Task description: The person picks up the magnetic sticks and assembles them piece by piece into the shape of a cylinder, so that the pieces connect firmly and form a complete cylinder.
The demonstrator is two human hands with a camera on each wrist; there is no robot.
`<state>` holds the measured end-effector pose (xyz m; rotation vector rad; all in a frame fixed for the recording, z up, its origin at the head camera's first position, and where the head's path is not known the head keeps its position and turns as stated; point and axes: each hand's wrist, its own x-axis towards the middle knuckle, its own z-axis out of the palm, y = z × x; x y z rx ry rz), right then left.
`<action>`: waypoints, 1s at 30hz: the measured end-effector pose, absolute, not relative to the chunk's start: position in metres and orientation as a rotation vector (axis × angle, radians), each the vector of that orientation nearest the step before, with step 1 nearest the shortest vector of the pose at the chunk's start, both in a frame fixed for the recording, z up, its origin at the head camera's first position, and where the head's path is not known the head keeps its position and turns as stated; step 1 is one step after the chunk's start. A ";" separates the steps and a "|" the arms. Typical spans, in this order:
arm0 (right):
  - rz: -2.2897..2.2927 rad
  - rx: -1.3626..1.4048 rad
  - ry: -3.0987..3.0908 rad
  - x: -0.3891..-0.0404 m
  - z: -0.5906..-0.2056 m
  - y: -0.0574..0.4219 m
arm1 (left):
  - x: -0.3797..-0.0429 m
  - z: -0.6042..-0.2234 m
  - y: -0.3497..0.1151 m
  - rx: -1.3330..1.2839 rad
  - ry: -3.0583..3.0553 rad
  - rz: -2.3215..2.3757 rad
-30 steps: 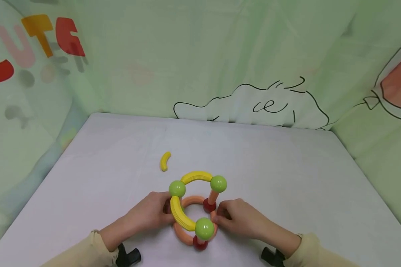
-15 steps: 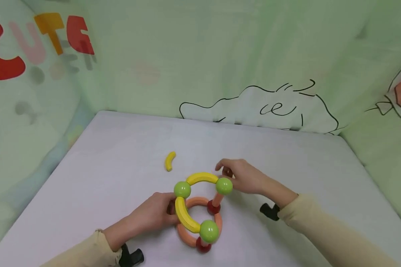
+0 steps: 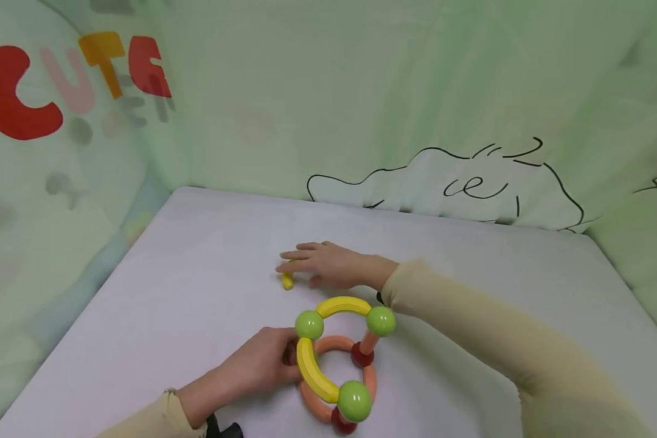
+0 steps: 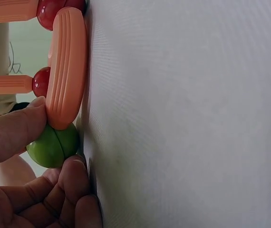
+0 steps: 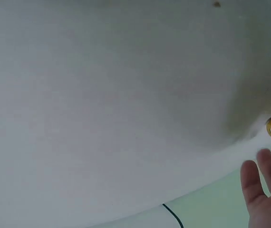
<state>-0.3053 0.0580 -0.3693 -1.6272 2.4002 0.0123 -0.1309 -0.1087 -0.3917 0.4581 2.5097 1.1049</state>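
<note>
In the head view a toy frame of balls and rods stands on the table, with green balls point(image 3: 354, 401) and yellow curved rods point(image 3: 316, 372) on top, and orange curved rods point(image 3: 312, 403) and red balls point(image 3: 363, 354) below. My left hand point(image 3: 264, 360) grips its left side. The left wrist view shows thumb and fingers pinching a low green ball point(image 4: 52, 146) beside an orange curved rod point(image 4: 68, 71). Farther back, my right hand point(image 3: 333, 265) reaches over a loose yellow curved rod point(image 3: 288, 281), fingers extended and partly covering it. Whether they touch is unclear.
The white table point(image 3: 219, 243) meets a pale green curtain point(image 3: 285, 91) at the back, printed with letters and line drawings. My right forearm point(image 3: 471, 322) crosses above the table behind the toy frame.
My right hand has left the toy frame's right side, passed behind it and moved left to the loose yellow rod, its fingers straightening. The left hand keeps its grip. The head view has shifted slightly.
</note>
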 end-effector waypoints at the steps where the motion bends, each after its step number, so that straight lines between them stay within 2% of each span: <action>1: 0.028 -1.627 2.403 -0.305 -0.370 0.057 | -0.130 -0.392 -0.108 0.453 2.506 1.105; 6: 0.018 -1.619 2.497 -0.305 -0.371 0.061 | -0.128 -0.392 -0.106 0.454 2.514 1.106; 20: -0.229 -1.144 2.566 -0.298 -0.362 0.093 | -0.127 -0.390 -0.104 0.438 2.521 1.098; 30: -0.845 -0.705 2.670 -0.255 -0.341 0.173 | -0.125 -0.391 -0.104 0.436 2.544 1.082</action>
